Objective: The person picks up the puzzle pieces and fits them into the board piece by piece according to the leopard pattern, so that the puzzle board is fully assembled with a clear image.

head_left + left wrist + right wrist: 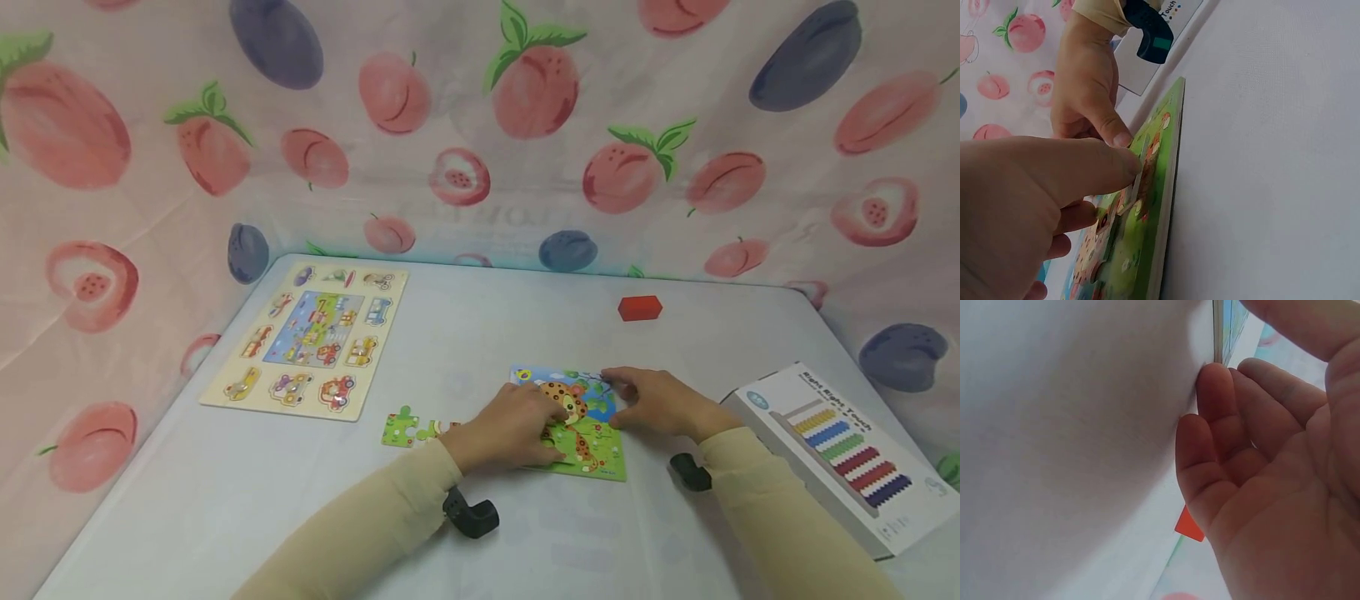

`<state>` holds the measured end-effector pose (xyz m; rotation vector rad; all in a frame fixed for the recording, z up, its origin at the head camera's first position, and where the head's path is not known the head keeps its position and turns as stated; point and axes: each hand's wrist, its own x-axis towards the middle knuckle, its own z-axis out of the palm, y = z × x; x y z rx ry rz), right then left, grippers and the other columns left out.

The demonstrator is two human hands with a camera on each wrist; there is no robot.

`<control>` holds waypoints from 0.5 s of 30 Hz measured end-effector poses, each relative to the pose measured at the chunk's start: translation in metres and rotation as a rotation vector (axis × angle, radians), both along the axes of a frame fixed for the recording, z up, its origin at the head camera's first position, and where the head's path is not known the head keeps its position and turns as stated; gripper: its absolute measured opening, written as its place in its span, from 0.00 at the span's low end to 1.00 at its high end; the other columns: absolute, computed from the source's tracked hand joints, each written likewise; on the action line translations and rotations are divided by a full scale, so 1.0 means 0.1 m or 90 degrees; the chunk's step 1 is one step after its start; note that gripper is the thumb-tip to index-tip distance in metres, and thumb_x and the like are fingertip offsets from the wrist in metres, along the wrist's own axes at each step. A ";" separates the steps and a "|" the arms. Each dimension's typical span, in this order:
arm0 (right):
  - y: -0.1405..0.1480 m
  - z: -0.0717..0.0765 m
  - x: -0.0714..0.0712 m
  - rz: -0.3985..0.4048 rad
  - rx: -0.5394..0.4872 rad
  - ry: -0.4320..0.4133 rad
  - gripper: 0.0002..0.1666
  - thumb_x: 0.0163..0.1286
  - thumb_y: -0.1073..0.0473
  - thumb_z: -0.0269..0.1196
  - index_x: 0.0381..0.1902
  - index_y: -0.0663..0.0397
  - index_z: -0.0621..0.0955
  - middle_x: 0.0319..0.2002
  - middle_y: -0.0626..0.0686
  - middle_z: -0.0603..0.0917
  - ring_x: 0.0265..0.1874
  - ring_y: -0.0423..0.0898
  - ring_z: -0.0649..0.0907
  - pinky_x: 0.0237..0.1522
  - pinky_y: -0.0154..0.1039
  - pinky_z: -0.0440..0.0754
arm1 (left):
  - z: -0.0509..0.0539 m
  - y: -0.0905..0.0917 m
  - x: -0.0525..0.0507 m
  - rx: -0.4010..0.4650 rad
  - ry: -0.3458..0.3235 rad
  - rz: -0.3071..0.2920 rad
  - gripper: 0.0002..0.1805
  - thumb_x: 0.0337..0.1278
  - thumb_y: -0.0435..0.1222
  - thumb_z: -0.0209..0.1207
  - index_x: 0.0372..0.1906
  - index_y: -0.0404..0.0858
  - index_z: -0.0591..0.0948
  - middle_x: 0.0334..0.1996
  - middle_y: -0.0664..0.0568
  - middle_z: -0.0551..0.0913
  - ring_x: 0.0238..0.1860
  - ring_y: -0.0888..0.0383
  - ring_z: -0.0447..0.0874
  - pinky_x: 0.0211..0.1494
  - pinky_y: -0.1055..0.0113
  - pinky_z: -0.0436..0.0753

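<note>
A leopard jigsaw board (pixel 607 465) lies flat in front of the person. Over its left half, the left hand (pixel 510 429) pinches a puzzle piece (pixel 1130 195) between thumb and fingers; in the left wrist view the piece is slightly tilted against the green area. The right hand (pixel 663 404) rests at the board's upper right edge, fingers loosely bent, with the fingertips touching the edge in the right wrist view. Loose green puzzle pieces (pixel 400 428) lie left of the board, partly hidden by the left hand.
A wooden vehicle puzzle board (pixel 300 406) lies at the back left. At the back right stands a red block (pixel 640 308). A white box with coloured strips pictured on it (pixel 847 458) lies at the right, beside the right forearm. Fruit-print cloth hangs behind the table.
</note>
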<state>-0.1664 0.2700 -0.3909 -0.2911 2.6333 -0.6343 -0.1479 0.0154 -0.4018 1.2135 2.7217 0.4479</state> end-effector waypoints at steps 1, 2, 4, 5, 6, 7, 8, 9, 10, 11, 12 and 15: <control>0.00 0.00 0.00 0.000 0.000 0.001 0.45 0.61 0.52 0.74 0.73 0.55 0.69 0.57 0.62 0.79 0.56 0.60 0.75 0.58 0.64 0.72 | -0.01 0.02 0.00 -0.002 0.002 -0.002 0.27 0.53 0.52 0.70 0.58 0.46 0.84 0.51 0.62 0.84 0.52 0.60 0.74 0.57 0.61 0.70; 0.00 0.00 0.00 0.001 0.000 0.001 0.45 0.61 0.52 0.74 0.73 0.55 0.69 0.57 0.62 0.79 0.56 0.60 0.75 0.58 0.64 0.72 | -0.01 0.04 0.00 -0.003 0.004 -0.003 0.27 0.54 0.52 0.70 0.58 0.47 0.84 0.51 0.63 0.84 0.53 0.61 0.74 0.57 0.61 0.70; 0.00 0.00 0.01 0.001 -0.001 0.002 0.45 0.61 0.52 0.74 0.73 0.55 0.69 0.57 0.62 0.79 0.56 0.60 0.75 0.58 0.64 0.72 | -0.02 0.07 0.00 -0.004 0.004 -0.002 0.27 0.54 0.53 0.70 0.58 0.47 0.84 0.51 0.63 0.84 0.54 0.60 0.74 0.58 0.60 0.70; 0.00 0.00 0.01 0.000 -0.002 0.001 0.45 0.61 0.52 0.74 0.73 0.55 0.69 0.57 0.62 0.78 0.56 0.60 0.75 0.59 0.64 0.72 | -0.03 0.09 0.00 -0.004 0.004 -0.001 0.27 0.54 0.53 0.70 0.58 0.48 0.84 0.51 0.63 0.83 0.54 0.60 0.73 0.58 0.60 0.70; 0.00 0.00 0.01 -0.001 -0.004 0.000 0.45 0.61 0.52 0.74 0.73 0.55 0.69 0.58 0.62 0.78 0.57 0.60 0.75 0.59 0.64 0.72 | -0.04 0.11 0.00 -0.004 0.005 0.000 0.26 0.54 0.53 0.70 0.57 0.48 0.84 0.51 0.63 0.83 0.55 0.59 0.73 0.59 0.60 0.70; 0.00 0.00 0.01 -0.002 -0.005 -0.002 0.45 0.61 0.52 0.74 0.73 0.55 0.69 0.58 0.62 0.78 0.57 0.60 0.75 0.59 0.64 0.72 | -0.04 0.13 0.00 -0.005 0.005 0.002 0.26 0.54 0.53 0.70 0.57 0.48 0.84 0.51 0.63 0.83 0.55 0.59 0.73 0.60 0.60 0.69; 0.00 0.01 0.01 -0.003 -0.006 -0.003 0.45 0.61 0.52 0.74 0.73 0.54 0.69 0.58 0.62 0.78 0.57 0.60 0.75 0.58 0.64 0.72 | -0.05 0.14 0.00 -0.005 0.005 0.003 0.26 0.54 0.53 0.70 0.57 0.48 0.84 0.51 0.63 0.83 0.56 0.59 0.73 0.60 0.59 0.69; 0.00 0.01 0.02 -0.005 -0.007 -0.004 0.45 0.61 0.52 0.74 0.73 0.54 0.69 0.58 0.62 0.78 0.57 0.60 0.75 0.58 0.64 0.72 | -0.05 0.15 0.00 -0.006 0.005 0.003 0.26 0.54 0.53 0.70 0.57 0.48 0.84 0.51 0.64 0.83 0.56 0.58 0.73 0.61 0.59 0.69; 0.00 0.01 0.02 -0.006 -0.008 -0.006 0.46 0.61 0.51 0.74 0.73 0.54 0.69 0.58 0.62 0.78 0.57 0.60 0.75 0.58 0.64 0.72 | -0.06 0.17 -0.01 -0.006 0.007 0.002 0.26 0.54 0.53 0.70 0.57 0.48 0.84 0.51 0.64 0.83 0.57 0.58 0.73 0.61 0.59 0.69; 0.00 0.01 0.02 -0.007 -0.008 -0.007 0.46 0.61 0.51 0.74 0.73 0.54 0.69 0.58 0.61 0.78 0.57 0.60 0.75 0.58 0.63 0.73 | -0.06 0.18 -0.01 -0.007 0.009 0.001 0.26 0.54 0.53 0.70 0.57 0.48 0.84 0.52 0.64 0.83 0.57 0.58 0.73 0.62 0.59 0.69; 0.00 0.01 0.02 -0.008 -0.007 -0.007 0.46 0.61 0.51 0.74 0.73 0.54 0.69 0.58 0.61 0.78 0.56 0.60 0.75 0.58 0.63 0.73 | -0.07 0.19 -0.01 -0.005 0.011 -0.001 0.26 0.54 0.53 0.70 0.57 0.47 0.84 0.52 0.64 0.83 0.57 0.58 0.73 0.62 0.59 0.69; 0.00 0.00 0.02 -0.010 -0.006 -0.006 0.46 0.61 0.51 0.74 0.73 0.54 0.69 0.57 0.61 0.78 0.56 0.60 0.75 0.57 0.62 0.74 | -0.08 0.22 -0.01 -0.002 0.016 -0.004 0.27 0.54 0.53 0.70 0.57 0.47 0.84 0.51 0.64 0.83 0.59 0.58 0.72 0.63 0.59 0.68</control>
